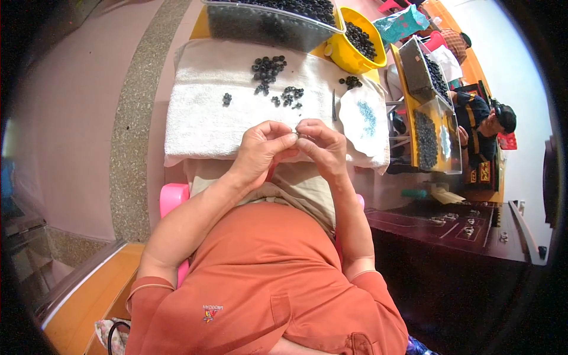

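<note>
This looks like a small hand-assembly workroom. Small black parts (269, 70) lie in groups on a towel-covered table (204, 133); a clear bin (260, 31) full of them stands along its far edge, a yellow bucket (341, 54) at its far right corner. Beyond the right edge, a co-worker (475, 115) sits at a second table (408, 100) with more filled bins.

Here's the left hand (264, 148), fingertips meeting the right hand's (323, 147) above the towel's (204, 127) near edge, forearms converging!
</note>
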Available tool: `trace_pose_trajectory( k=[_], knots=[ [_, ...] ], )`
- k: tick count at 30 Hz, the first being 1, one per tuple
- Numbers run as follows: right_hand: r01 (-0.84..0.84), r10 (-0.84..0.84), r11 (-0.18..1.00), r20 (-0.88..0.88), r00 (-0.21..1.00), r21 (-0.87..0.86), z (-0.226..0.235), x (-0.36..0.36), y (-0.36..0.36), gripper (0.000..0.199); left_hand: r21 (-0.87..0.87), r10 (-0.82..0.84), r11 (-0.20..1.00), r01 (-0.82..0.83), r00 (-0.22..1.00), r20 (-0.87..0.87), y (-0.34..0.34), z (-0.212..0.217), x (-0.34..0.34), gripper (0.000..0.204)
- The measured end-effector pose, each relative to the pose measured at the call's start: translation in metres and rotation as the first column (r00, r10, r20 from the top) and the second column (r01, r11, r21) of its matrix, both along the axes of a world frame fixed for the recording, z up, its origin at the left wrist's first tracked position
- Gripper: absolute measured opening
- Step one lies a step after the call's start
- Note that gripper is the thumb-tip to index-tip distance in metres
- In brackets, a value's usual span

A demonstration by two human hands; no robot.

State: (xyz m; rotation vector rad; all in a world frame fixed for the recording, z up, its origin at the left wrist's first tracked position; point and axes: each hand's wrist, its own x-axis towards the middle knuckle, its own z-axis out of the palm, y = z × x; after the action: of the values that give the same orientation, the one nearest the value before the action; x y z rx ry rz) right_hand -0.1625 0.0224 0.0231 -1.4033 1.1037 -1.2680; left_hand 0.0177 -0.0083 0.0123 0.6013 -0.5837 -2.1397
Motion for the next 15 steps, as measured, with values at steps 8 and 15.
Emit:
trace_pose_trajectory(
  k=[8,15],
  knots=[
    [0.07,-0.105,0.976,-0.166,0.98,-0.206,-0.002,0.016,0.004,0.03,-0.023,0.031,0.999,-0.03,0.999,0.011,-0.001,-0.005,-0.001,0.011],
    [0.081,-0.204,0.945,-0.375,0.904,-0.318,-0.002,0.016,0.003,0.031,-0.042,0.056,0.998,-0.055,0.998,0.013,-0.001,-0.008,-0.002,0.012]
  ],
)
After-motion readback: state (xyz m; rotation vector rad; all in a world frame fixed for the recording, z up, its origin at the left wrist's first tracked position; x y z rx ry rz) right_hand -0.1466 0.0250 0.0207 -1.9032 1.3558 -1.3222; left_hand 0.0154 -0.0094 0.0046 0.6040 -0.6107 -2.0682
